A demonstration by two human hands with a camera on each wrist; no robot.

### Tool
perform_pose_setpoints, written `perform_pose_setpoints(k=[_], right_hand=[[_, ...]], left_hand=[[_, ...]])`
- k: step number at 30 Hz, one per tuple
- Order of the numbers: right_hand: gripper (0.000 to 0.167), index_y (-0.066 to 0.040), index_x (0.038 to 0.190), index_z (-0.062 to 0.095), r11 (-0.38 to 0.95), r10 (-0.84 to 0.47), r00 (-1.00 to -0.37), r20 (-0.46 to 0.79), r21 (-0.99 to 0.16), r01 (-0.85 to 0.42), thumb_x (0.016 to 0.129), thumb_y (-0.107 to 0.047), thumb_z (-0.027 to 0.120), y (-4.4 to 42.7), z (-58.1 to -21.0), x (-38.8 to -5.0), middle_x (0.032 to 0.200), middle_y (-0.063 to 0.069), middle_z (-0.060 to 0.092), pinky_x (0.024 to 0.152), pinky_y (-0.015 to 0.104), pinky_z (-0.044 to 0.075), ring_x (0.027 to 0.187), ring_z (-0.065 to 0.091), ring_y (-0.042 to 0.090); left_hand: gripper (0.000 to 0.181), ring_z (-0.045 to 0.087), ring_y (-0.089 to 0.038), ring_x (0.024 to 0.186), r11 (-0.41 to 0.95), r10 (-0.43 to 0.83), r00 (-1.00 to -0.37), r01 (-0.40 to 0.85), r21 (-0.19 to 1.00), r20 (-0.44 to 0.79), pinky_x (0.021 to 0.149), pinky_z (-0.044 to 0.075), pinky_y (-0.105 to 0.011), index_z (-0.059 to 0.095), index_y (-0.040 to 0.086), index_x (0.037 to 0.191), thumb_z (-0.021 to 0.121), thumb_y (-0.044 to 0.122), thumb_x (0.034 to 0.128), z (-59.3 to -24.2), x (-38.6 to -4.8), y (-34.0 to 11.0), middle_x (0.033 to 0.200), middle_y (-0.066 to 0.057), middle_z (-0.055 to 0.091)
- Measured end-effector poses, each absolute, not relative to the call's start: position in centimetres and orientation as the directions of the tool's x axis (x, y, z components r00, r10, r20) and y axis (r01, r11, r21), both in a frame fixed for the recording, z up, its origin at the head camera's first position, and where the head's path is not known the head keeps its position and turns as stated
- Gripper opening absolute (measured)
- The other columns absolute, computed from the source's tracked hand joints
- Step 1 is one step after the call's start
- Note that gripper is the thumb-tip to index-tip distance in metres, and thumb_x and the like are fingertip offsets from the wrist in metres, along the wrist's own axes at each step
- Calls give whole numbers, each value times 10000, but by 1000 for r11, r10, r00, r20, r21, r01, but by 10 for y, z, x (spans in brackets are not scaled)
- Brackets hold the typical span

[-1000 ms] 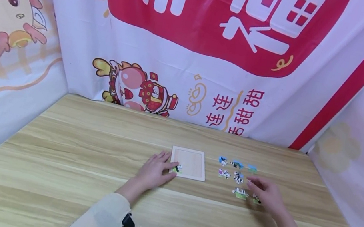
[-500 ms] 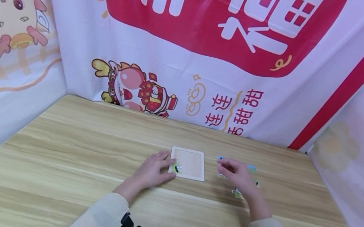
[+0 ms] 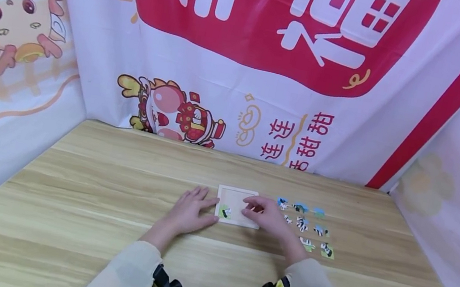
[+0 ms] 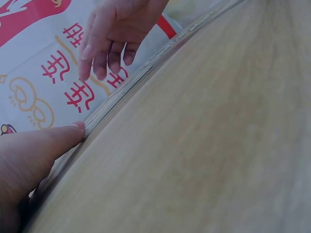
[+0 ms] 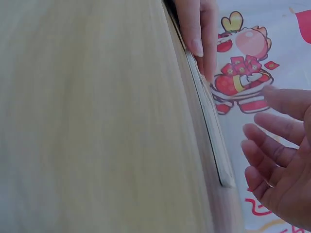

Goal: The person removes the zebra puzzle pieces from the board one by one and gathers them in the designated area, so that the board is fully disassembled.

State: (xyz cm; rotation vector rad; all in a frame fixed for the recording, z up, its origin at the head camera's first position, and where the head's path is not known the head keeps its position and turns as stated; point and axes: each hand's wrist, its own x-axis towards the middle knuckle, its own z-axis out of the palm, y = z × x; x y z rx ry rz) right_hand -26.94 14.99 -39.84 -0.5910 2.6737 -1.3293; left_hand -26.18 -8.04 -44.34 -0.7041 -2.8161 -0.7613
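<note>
A square wooden puzzle tray [image 3: 235, 197] lies flat on the table, with one green, black and white puzzle piece [image 3: 225, 212] in its near left corner. My left hand [image 3: 189, 213] rests at the tray's left edge, thumb and fingers spread and touching the rim. Over the right part of the tray hovers my right hand [image 3: 267, 215], apart from it. In the right wrist view that right hand [image 5: 284, 145] has loosely bent fingers, and no piece shows between them. The left wrist view shows the left thumb [image 4: 63, 138] against the tray's edge.
Right of the tray, several loose puzzle pieces [image 3: 302, 223] lie in rough rows, some with zebra stripes. Another piece [image 3: 326, 250] with a green base lies nearest the front right. A printed cloth [image 3: 235, 113] hangs behind the wooden table [image 3: 112, 184].
My right hand has moved left from the loose pieces, across their rows, to above the tray. The left hand stays at the tray's edge, its fingers drawn slightly back from the corner piece.
</note>
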Motion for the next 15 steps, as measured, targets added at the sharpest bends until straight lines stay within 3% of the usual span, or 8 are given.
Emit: perform_pose_setpoints(k=[7, 15], right_hand=[[350, -42, 1088, 574, 570, -389, -920, 43, -774, -277, 773, -179, 640, 138, -412, -270, 856, 7, 577, 679, 287, 454, 787, 523, 160], [361, -45, 1057, 600, 600, -387, -917, 96, -729, -330, 724, -159, 679, 131, -423, -270, 866, 21, 545, 712, 304, 431, 783, 494, 157]], left_hand=[[536, 151, -343, 1250, 782, 416, -882, 471, 408, 221, 995, 108, -477, 473, 197, 1254, 490, 497, 811, -442, -261, -80, 1357, -177, 264], [545, 145, -331, 1255, 786, 416, -885, 465, 407, 207, 997, 103, -470, 465, 204, 1260, 486, 509, 808, -443, -261, -80, 1364, -170, 253]])
